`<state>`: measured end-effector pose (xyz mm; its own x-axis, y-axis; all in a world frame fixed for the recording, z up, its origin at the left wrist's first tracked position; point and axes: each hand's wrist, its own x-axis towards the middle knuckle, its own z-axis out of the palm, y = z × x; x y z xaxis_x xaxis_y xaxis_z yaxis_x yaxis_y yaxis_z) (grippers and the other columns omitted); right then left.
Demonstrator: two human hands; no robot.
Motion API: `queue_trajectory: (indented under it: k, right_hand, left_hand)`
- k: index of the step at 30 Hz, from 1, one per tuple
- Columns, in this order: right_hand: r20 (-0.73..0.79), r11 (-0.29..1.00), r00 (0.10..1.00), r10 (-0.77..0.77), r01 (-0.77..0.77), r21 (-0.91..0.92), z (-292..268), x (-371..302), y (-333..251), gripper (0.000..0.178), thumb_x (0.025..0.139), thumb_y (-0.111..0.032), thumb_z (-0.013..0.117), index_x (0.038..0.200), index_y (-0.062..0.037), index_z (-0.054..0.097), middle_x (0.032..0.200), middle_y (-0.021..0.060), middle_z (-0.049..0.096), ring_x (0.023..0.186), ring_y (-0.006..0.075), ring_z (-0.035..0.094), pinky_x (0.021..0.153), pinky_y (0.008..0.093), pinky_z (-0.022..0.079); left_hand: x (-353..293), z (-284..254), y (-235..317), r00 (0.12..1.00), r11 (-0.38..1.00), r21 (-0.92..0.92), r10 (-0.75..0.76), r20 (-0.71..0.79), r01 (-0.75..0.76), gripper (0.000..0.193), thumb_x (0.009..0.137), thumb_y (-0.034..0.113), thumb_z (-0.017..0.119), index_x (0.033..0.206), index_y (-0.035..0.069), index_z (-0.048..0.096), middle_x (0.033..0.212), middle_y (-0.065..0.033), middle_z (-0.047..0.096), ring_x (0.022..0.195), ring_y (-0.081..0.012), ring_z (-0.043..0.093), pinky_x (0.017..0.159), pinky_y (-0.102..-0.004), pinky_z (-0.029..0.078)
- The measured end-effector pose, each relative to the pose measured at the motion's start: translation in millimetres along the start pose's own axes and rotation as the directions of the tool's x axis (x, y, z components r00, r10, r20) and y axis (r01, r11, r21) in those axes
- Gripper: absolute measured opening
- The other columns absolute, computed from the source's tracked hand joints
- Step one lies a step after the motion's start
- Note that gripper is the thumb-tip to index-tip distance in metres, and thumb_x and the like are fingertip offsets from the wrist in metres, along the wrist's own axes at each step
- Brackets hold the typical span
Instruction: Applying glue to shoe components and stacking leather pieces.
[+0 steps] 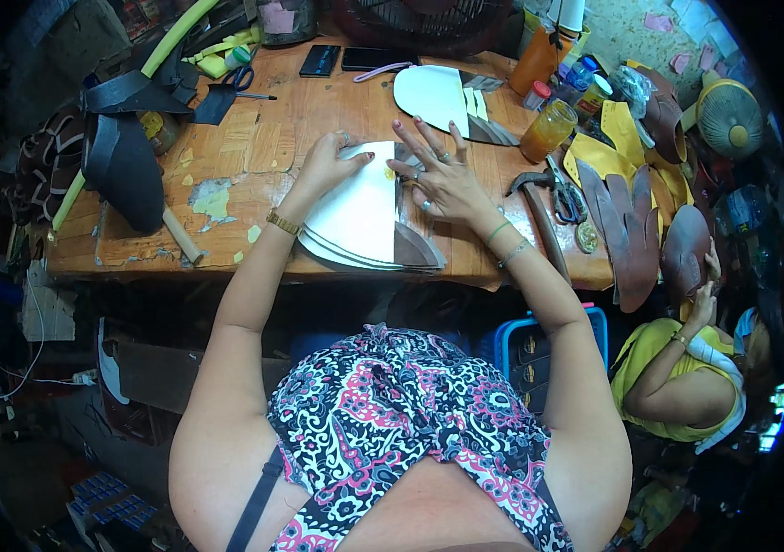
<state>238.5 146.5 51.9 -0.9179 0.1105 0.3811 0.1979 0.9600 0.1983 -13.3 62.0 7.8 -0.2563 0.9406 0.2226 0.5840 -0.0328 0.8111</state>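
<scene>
Head view: both hands are on a stack of white fan-shaped sheets [355,213] lying at the near edge of the wooden bench [309,115]. The left hand [326,164] rests on the stack's upper left corner, fingers curled over the edge; it seems to pinch the top sheet, though the grip itself is hard to make out. The right hand [442,179] lies flat with fingers spread wide, pressing on the stack's right side where brown pieces [415,247] show beneath the white. It grasps nothing.

Judging by the layout, the work is mid-way: several sheets already sit layered and roughly squared in the stack, while a second white piece [429,95] with more cut pieces fanned beside it waits further back on the bench, untouched. The layers' edges are still slightly offset at the near rim, so the aligning looks unfinished.

To the right lie a hammer [539,216] and pliers [565,198], just apart from the right wrist, with an amber jar [548,131] behind them. Brown leather cutouts [626,230] hang off the bench's right end. A black shoe last [125,170] stands at the left. Another person in yellow [668,377] sits at lower right, holding a brown piece.
</scene>
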Motion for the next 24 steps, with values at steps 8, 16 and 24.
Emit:
queue_trajectory:
  k: [8, 16, 24]
  right_hand:
    - [0.06, 0.826, 0.991, 0.122, -0.135, 0.547, 34, -16, 10, 0.054, 0.098, -0.06, 0.038, 0.139, -0.0378, 0.067, 0.175, 0.0086, 0.005, 0.16, 0.0392, -0.004, 0.122, 0.0631, -0.008]
    - [0.24, 0.669, 0.952, 0.192, -0.306, 0.678, 10, -44, -28, 0.052, 0.094, -0.059, 0.043, 0.131, -0.0364, 0.072, 0.175, 0.0087, 0.005, 0.16, 0.0408, -0.007, 0.119, 0.0674, -0.01]
    - [0.132, 0.759, 0.985, 0.114, -0.172, 0.628, -12, -45, -36, 0.05, 0.092, -0.047, 0.045, 0.133, -0.0352, 0.072, 0.175, 0.0082, 0.005, 0.16, 0.0393, -0.006, 0.12, 0.0677, -0.01]
  left_hand:
    - [4, 3, -12, 0.999, 0.998, -0.035, 0.043, -0.031, -0.044, 0.038, 0.088, 0.025, 0.075, 0.11, -0.006, 0.075, 0.106, -0.024, 0.075, 0.102, -0.0345, 0.073, 0.089, -0.0392, 0.055]
    - [4, 1, -8, 0.998, 0.998, 0.03, 0.048, -0.033, -0.047, 0.04, 0.087, 0.027, 0.076, 0.11, -0.006, 0.076, 0.105, -0.0239, 0.075, 0.1, -0.0348, 0.073, 0.089, -0.04, 0.055]
    - [4, 3, -10, 0.997, 0.997, 0.053, 0.056, -0.062, -0.053, 0.042, 0.087, 0.031, 0.077, 0.109, -0.005, 0.076, 0.105, -0.0235, 0.075, 0.099, -0.0347, 0.073, 0.087, -0.0405, 0.056]
